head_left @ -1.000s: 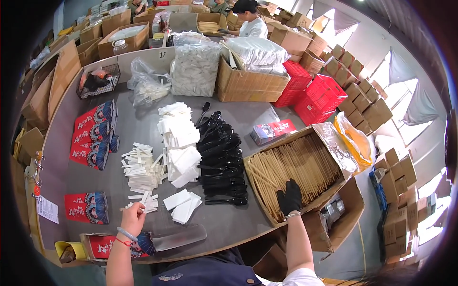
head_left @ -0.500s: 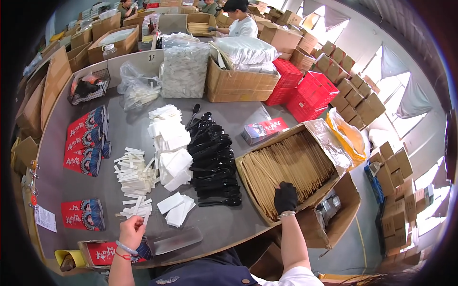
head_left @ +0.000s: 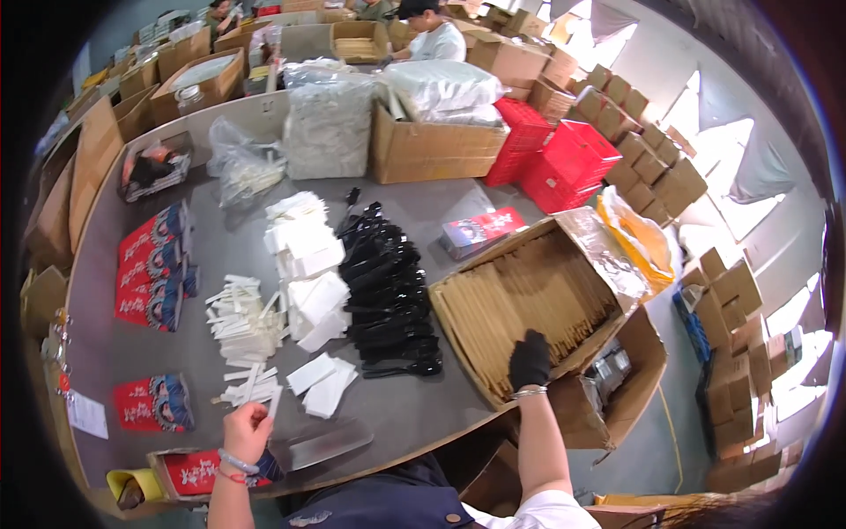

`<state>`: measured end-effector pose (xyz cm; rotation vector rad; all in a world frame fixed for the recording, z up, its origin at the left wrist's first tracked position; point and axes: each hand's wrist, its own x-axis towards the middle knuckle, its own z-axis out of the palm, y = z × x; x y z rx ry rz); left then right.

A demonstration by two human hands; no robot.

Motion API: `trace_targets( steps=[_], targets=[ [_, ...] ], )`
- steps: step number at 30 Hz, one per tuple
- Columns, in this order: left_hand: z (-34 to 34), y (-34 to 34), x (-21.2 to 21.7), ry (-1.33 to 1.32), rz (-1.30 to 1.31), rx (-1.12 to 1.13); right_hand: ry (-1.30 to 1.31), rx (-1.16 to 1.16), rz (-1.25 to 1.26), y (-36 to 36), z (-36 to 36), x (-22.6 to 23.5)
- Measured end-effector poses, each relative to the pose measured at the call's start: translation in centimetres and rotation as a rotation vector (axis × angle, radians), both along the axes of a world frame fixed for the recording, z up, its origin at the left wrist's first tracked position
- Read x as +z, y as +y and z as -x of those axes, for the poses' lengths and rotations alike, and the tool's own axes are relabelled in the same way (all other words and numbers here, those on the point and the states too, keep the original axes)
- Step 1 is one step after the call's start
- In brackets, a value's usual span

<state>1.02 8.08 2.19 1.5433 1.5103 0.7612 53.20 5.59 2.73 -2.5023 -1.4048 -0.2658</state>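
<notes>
My bare left hand [head_left: 247, 432] pinches one narrow white paper packet [head_left: 275, 400] beside a loose heap of such white packets [head_left: 238, 322]. Just below that hand lie a red-and-blue printed carton [head_left: 196, 473] and a clear plastic sleeve [head_left: 330, 446]. On my right hand [head_left: 530, 360] is a black glove. It rests on the near part of long, thin brown wooden chopsticks [head_left: 493, 317], packed in an open cardboard box [head_left: 469, 377]. The dark glove hides how its fingers are bent. Folded white napkins [head_left: 308, 256] and wrapped black spoons [head_left: 388, 300] lie in rows between my hands.
Red printed cartons [head_left: 145, 273] stand along the table's left side. A yellow holder [head_left: 130, 488] sits at the near left edge. Bagged goods [head_left: 328, 128], a large cardboard box [head_left: 436, 148] and red crates [head_left: 564, 167] line the back. A person [head_left: 432, 37] works beyond.
The whole view has shifted slightly. My left hand still holds the white packet, and my gloved right hand stays over the chopsticks with little visible movement.
</notes>
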Motion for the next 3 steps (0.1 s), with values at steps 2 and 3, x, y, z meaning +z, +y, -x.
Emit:
trace_targets(
  steps=[2, 3],
  targets=[
    [0.1, 0.0, 0.5, 0.138, -0.035, -0.01, 0.522, -0.108, -0.225, 0.6, 2.1, 0.5],
    [-1.2, 0.6, 0.4, 0.124, 0.024, 0.026, 0.549, -0.081, -0.202, 1.1, 3.4, -0.5]
  ],
)
